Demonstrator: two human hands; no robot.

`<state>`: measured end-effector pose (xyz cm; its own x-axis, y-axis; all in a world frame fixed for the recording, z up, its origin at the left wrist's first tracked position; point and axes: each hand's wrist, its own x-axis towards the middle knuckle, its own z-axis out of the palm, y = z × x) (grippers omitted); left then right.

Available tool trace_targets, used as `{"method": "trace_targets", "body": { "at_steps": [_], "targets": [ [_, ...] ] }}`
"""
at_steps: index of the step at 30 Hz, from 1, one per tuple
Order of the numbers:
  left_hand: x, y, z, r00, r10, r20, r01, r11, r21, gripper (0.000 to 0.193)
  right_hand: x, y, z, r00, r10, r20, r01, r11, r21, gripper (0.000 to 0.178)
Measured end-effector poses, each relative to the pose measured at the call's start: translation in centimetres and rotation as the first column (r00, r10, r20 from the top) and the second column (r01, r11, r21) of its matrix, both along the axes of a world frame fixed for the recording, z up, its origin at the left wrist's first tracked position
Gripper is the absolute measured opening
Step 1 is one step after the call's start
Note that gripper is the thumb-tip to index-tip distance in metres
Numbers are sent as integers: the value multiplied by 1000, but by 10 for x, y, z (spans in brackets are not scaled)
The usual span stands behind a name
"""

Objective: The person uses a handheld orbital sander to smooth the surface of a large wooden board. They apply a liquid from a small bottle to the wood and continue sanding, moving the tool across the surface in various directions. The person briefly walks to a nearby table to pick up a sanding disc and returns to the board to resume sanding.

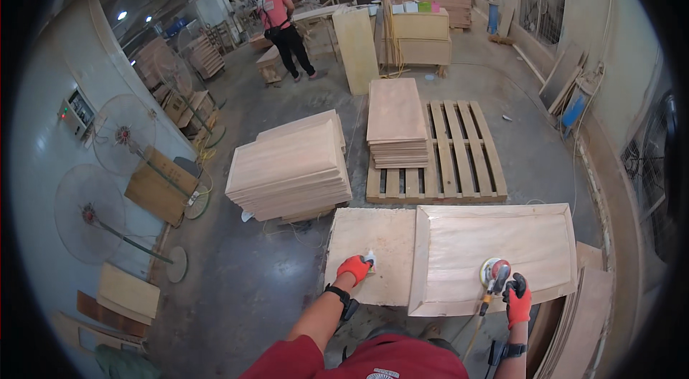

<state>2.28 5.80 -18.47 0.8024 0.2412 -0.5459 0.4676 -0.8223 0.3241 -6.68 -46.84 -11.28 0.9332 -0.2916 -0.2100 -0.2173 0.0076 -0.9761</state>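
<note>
My left hand (354, 268), in an orange-red glove, is closed around a small white bottle-like thing (371, 259) over the bare board (384, 235). To the right, a framed wooden panel (459, 235) lies flat against that board. A round hand sander (495, 273) with a red and grey body rests on the panel, its hose running down toward me. Just right of the sander is my right hand (517, 300), gloved in orange with dark fingers. Its fingers are curled, and I cannot make out what is in them. The hand looks apart from the sander.
Beyond the work surface stand a stack of panels (287, 164) and a wooden pallet (459, 149) bearing another stack (397, 113). Boards (585, 314) lean at my right. Standing fans (90, 214) line the left wall. A person (280, 20) bends over a far bench.
</note>
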Motion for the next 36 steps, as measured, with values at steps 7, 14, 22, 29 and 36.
{"method": "trace_targets", "body": {
  "at_steps": [7,14,22,29,36],
  "targets": [
    [-19,-22,39,999,40,-24,-31,954,299,55,17,-51,-2,989,-87,117,137,831,-539,55],
    [-72,-27,59,962,273,20,-271,940,205,57,40,-48,-23,985,94,-146,-174,573,-801,64],
    [-155,-39,57,923,353,-150,-343,935,89,66,48,-39,-28,973,198,-119,-229,749,-622,67],
    [-169,-63,23,992,83,-97,-96,986,-140,56,61,2,4,921,213,-326,-389,549,-740,92],
    [-154,-67,-18,995,-96,-22,83,936,-341,56,77,36,-2,885,91,-456,-441,472,-763,89]
  ]
}}
